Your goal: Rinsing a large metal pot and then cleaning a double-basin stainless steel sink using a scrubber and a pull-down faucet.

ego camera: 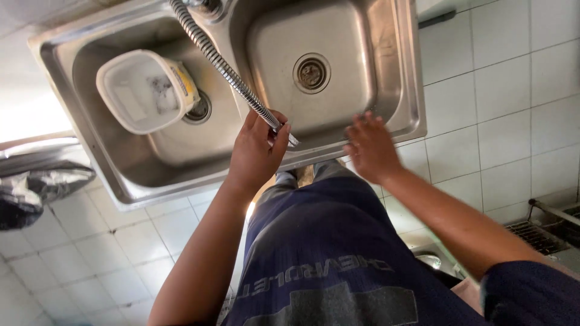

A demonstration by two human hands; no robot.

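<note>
My left hand [257,150] is closed around the lower end of a flexible ribbed metal hose [222,63], which runs down from the tap at the top of the double-bowl steel sink [406,121]. The hose end sits over the divider and front rim of the sink. My right hand [370,148] is spread flat with its fingers apart at the front rim of the right bowl, and holds nothing. The right bowl holds only its round drain [312,73]. In the left bowl a white plastic tub [140,90] with a yellow label lies beside that bowl's drain.
White tiles [513,90] surround the sink. A dark plastic bag [36,184] lies at the left edge. A metal grate [541,234] shows at the lower right. My dark blue shirt [326,259] fills the lower middle.
</note>
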